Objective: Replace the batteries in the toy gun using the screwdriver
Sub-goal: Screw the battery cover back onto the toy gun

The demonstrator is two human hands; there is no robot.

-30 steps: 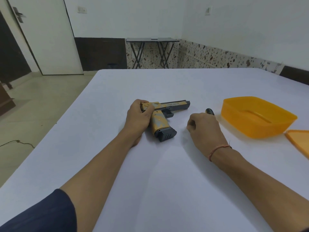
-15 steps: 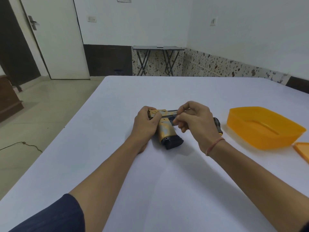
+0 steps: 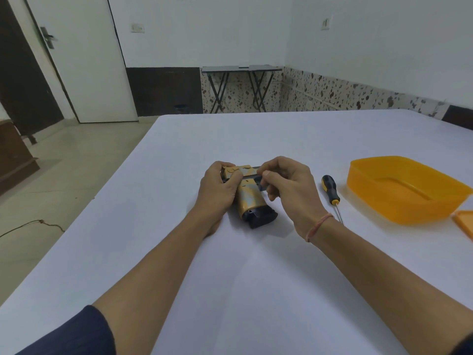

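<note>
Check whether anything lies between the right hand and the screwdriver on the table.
Nothing visible does. The black-and-yellow-handled screwdriver lies on bare white table just right of the right hand, which is on the yellow and black toy gun. The orange plastic tub sits beyond it, farther right.

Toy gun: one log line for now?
left hand: holds gun | right hand: on gun | screwdriver: on table, untouched

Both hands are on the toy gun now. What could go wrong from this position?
The right hand might knock the screwdriver, which lies loose just beside it, and it could roll. The toy gun stands on its grip, steadied by the left hand; it may tip if that hold loosens.
</note>
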